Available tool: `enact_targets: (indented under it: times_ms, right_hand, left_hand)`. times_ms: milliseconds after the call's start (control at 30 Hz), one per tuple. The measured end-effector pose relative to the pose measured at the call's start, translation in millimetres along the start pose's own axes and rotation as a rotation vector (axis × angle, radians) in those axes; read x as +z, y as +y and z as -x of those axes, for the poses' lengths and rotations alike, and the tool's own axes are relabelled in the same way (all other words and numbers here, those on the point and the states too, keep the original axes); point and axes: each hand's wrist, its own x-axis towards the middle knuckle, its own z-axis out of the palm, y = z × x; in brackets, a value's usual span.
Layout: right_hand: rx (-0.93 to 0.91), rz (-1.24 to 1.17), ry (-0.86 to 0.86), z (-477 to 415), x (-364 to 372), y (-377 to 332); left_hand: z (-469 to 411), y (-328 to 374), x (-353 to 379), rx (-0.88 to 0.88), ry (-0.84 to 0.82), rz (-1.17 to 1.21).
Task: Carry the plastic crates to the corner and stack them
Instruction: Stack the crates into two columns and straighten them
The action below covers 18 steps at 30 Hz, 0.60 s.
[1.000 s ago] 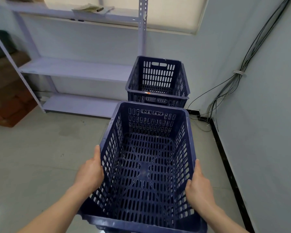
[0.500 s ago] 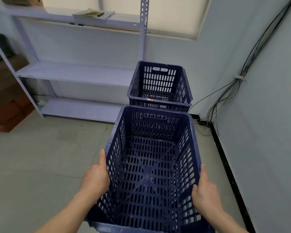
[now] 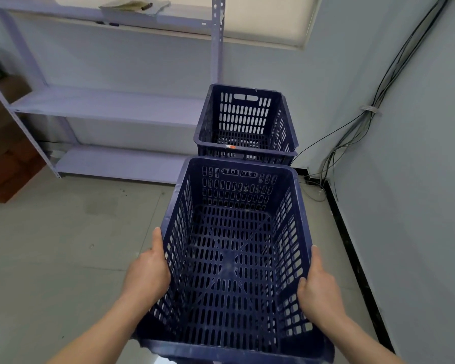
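I hold an empty dark blue slotted plastic crate point(image 3: 234, 258) in front of me, off the floor. My left hand point(image 3: 149, 271) grips its left long side and my right hand point(image 3: 317, 287) grips its right long side, thumbs along the rim. Just beyond its far end, a matching blue crate point(image 3: 244, 122) stands in the room's corner against the back wall, upright and seemingly on top of another crate, whose body is hidden. The held crate's far rim nearly meets that stack.
A pale metal shelf rack point(image 3: 108, 106) runs along the back wall on the left, with papers point(image 3: 134, 6) on its top shelf. Black cables point(image 3: 365, 114) hang down the right wall to the floor. Brown boxes point(image 3: 3, 164) sit at far left. Tiled floor point(image 3: 63, 245) lies on my left.
I have moved closer to the corner; the stacked crate looks larger and nearer. Both hands keep the same grip on the carried crate.
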Motion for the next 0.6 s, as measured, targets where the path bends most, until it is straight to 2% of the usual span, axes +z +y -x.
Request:
enact_targets:
  times_ms: [600]
  right_hand:
    - [-0.043, 0.023, 0.014, -11.5, -2.8, 7.3]
  left_hand:
    - [3.7, 8.9, 3.9, -0.015, 0.006, -0.02]
